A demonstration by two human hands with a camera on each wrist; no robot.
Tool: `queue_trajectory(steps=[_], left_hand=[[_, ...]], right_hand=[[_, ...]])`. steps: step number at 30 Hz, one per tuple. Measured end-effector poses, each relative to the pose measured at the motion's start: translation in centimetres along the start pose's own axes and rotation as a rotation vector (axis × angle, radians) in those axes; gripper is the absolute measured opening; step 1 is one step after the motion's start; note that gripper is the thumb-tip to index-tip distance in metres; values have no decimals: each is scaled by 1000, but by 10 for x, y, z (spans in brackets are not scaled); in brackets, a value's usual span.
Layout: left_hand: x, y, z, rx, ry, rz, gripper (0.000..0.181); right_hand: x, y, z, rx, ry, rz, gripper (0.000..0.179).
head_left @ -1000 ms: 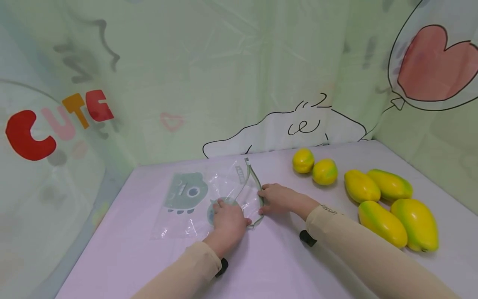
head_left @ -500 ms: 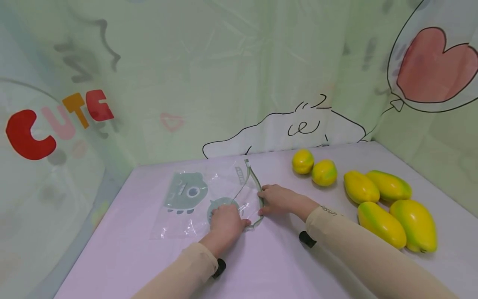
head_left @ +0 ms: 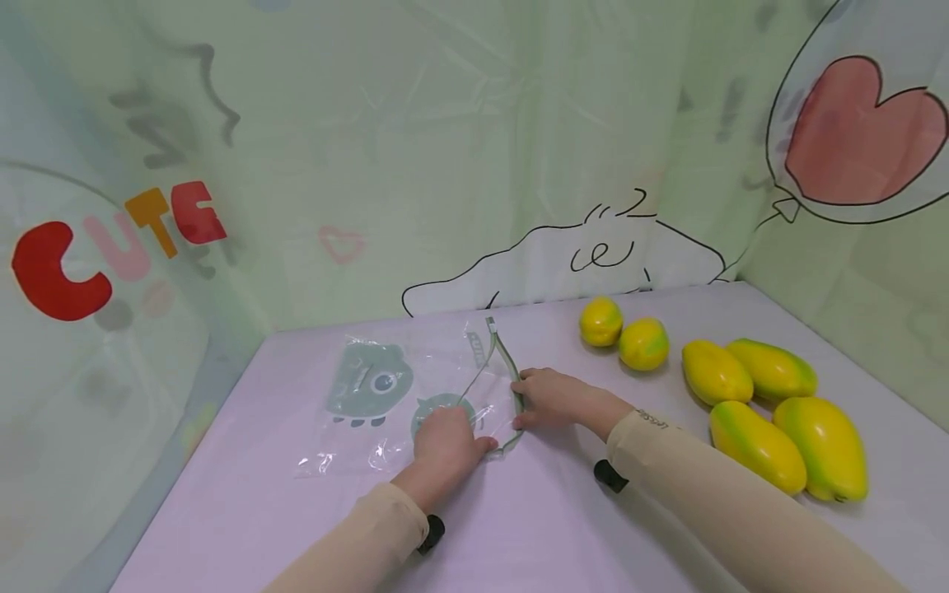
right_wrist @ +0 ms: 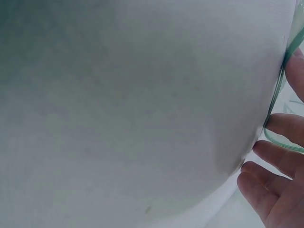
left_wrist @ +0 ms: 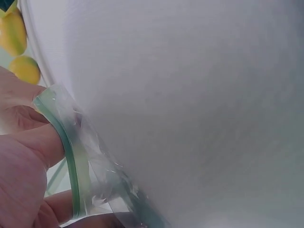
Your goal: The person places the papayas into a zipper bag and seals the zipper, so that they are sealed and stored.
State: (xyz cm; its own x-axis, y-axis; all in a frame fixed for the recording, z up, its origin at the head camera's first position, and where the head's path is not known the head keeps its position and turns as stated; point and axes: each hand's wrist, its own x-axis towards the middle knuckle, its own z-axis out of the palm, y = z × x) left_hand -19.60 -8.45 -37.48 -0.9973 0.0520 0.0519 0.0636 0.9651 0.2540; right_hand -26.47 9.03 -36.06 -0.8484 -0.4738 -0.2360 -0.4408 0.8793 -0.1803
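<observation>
- Head view, nearest: beige sleeves [head_left: 371, 527], with a black device [head_left: 611, 475] under each wrist.
- Just beyond, the left hand [head_left: 445, 449] grasps one lip of a clear zip bag [head_left: 404, 395].
- The right hand [head_left: 559, 397] pinches the opposite, green-edged lip; the mouth gapes between the hands.
- The bag lies flat, left of centre, its green cartoon prints uppermost; a slider [head_left: 492, 325] sits at the mouth's far end.
- Right of the hands, outside the bag, four yellow-green fruits [head_left: 716, 375] cluster, with two rounder fruits [head_left: 643, 344] farther back.
- All rest on a pale lilac tabletop [head_left: 245, 461].
- Behind hangs a pale green curtain [head_left: 445, 148] printed with coloured letters [head_left: 52, 268] and a heart balloon [head_left: 838, 132].
</observation>
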Motion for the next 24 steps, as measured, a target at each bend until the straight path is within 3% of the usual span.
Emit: queue_trajectory(steps=[6,11,14,24], left_hand=[[0,-6,-2,0,-4,27,45],[0,-15,-7,-93,-20,-18,36],[0,-19,-8,-134,-27,-37,41],[0,-18,-3,-120,7,-25,47]], right_hand=[[0,0,0,0,10,-13,65],[0,-1,0,7,12,-17,66],[1,-2,0,-15,22,-37,66],[-3,-6,-2,-27,1,-8,67]])
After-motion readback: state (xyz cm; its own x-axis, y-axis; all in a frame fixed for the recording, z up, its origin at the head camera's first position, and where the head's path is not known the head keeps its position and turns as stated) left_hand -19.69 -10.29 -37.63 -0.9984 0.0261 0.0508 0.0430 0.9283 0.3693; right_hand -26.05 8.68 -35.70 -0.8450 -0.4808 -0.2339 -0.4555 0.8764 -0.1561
